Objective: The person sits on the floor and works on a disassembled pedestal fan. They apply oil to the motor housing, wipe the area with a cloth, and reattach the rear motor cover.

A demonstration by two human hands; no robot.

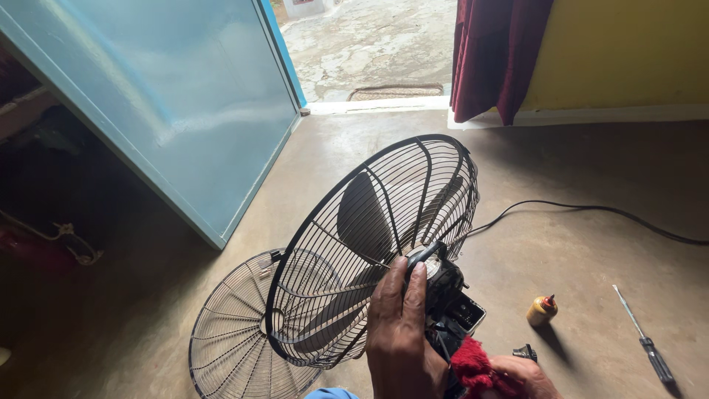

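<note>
Now, fan (384, 236): black wire cage, grey blades, tilted on floor.
Left hand (399, 325): clasping motor housing (442, 281).
Right hand (521, 377): clutching red cloth (473, 369).

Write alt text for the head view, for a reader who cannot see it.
A person's left hand grips the motor housing behind a black fan guard with its blades inside, while the right hand holds a red cloth. On the concrete floor lie a second wire guard, a small yellow bottle and a screwdriver.
</note>
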